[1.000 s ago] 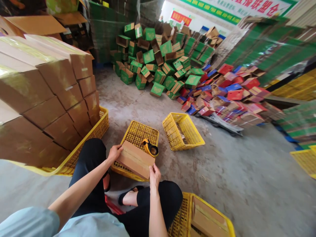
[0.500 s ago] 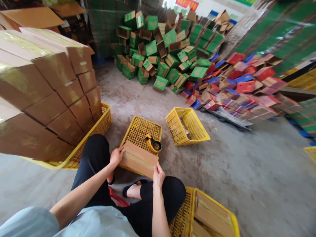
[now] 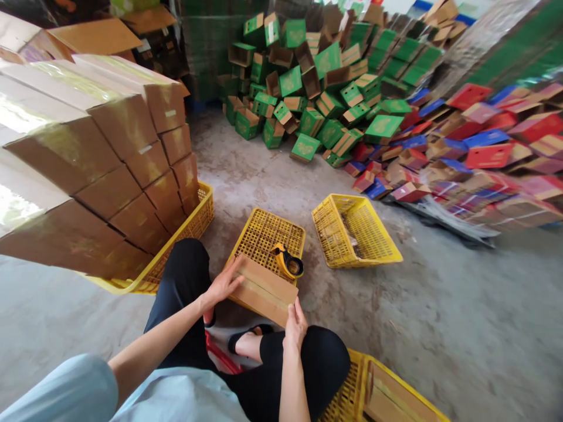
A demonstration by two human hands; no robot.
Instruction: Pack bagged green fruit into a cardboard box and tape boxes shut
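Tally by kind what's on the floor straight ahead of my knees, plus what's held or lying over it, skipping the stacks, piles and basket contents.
Yellow baskets: 2 (the nearer basket, the right-hand basket)
Cardboard box: 1
Tape dispenser: 1
Total: 4

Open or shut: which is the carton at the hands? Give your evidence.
Shut. The carton's upper flaps meet along a lengthwise seam, and no gap shows.
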